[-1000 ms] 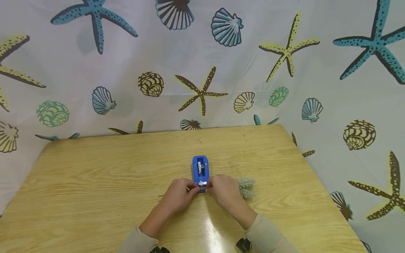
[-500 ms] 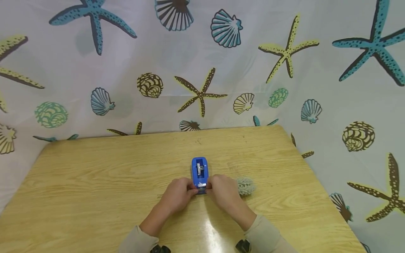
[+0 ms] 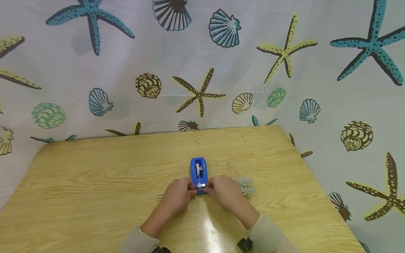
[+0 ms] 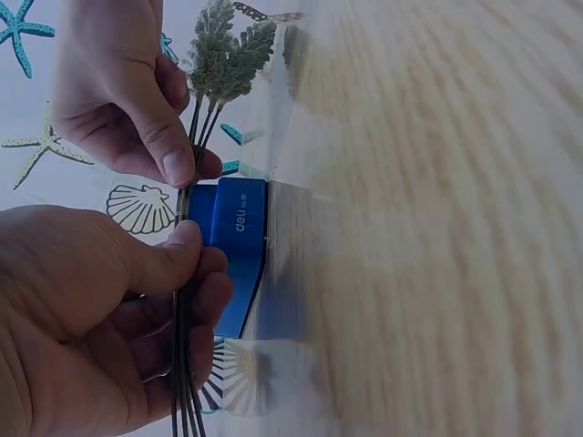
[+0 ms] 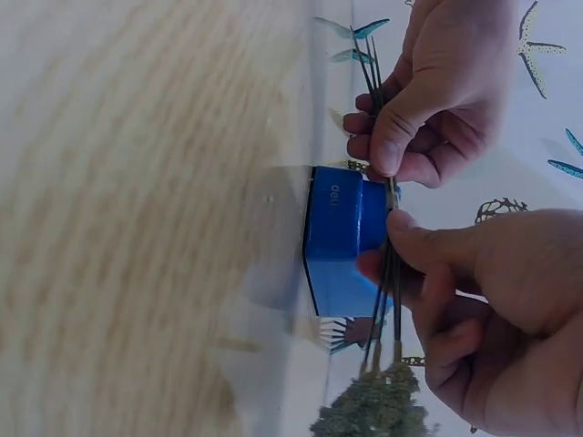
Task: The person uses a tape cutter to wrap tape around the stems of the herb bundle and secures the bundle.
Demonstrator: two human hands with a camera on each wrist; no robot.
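A small bundle of thin dark plant stems (image 4: 184,364) with grey-green leafy heads (image 3: 245,186) lies crosswise before a blue tape dispenser (image 3: 198,172). My left hand (image 3: 178,193) pinches the stems between thumb and fingers, left of the dispenser's front end. On the leafy side, my right hand (image 3: 226,191) pinches the same bundle with thumb and forefinger. A short stretch of stems shows between both thumbs in the left wrist view, with a pale band there that looks like tape. The roll of tape (image 3: 198,169) sits inside the dispenser. Fingers partly hide the dispenser's front.
The wooden table (image 3: 95,175) extends around the dispenser on all sides. Behind and to the right hangs a white cloth (image 3: 177,59) printed with starfish and shells. Both forearms wear light sleeves (image 3: 139,240) with dark wrist devices (image 3: 245,245).
The leafy heads have turned a little, so the bundle appears slightly rolled. Both hands stay at the dispenser's front end. The head view has shifted slightly.
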